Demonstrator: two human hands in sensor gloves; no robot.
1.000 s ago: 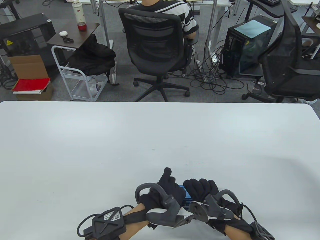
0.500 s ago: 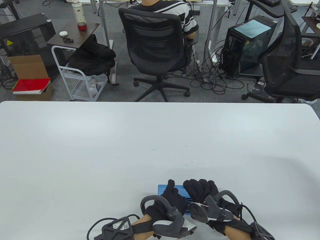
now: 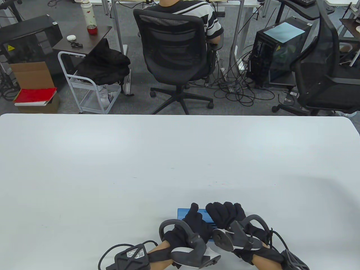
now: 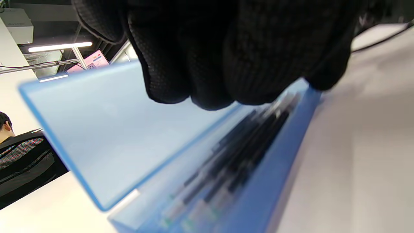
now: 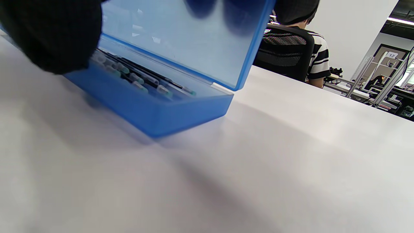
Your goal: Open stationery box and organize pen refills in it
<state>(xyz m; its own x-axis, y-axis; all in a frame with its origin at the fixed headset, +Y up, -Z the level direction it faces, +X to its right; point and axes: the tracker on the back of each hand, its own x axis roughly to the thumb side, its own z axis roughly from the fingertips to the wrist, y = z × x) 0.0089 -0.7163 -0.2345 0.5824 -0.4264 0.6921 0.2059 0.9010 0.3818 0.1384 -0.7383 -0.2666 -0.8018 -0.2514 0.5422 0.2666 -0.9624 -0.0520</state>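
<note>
Blue stationery box [image 5: 152,116] half-open — pen refills [image 5: 142,79] inside

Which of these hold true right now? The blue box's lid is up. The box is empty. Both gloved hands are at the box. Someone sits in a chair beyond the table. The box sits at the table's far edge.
1. The box lid is up: true.
2. The box is empty: false; refills lie inside.
3. The left hand and right hand are both at it: true.
4. A person sits in a chair beyond the table: true.
5. The box sits at the far edge: false; it is at the near edge.
</note>
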